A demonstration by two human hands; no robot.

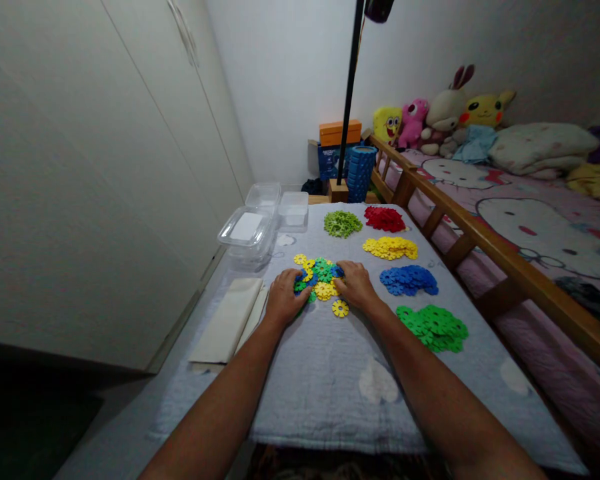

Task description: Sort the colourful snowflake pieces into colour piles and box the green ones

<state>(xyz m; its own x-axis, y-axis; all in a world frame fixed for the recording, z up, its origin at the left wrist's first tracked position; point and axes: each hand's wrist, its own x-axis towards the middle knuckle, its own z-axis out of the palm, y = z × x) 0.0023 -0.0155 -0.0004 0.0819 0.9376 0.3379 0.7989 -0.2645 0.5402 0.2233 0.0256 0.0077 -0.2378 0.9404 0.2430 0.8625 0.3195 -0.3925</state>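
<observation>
A mixed heap of flat plastic flower-shaped discs (321,277) in yellow, green and blue lies on the grey cloth-covered table (330,373). My left hand (284,297) rests on the heap's left side with fingers curled over the pieces. My right hand (356,285) presses the heap's right side, fingers bent inward. A single yellow disc (340,308) lies just in front between the hands. Sorted piles lie to the right: light green (343,223), red (384,219), yellow (391,248), blue (409,280) and dark green (434,328).
Clear plastic containers (247,233) stand at the table's far left, with a folded beige cloth (227,323) nearer. A wooden bed rail (480,240) runs along the right, with soft toys (430,120) behind. A black pole (349,93) rises at the far end. Wardrobe doors line the left.
</observation>
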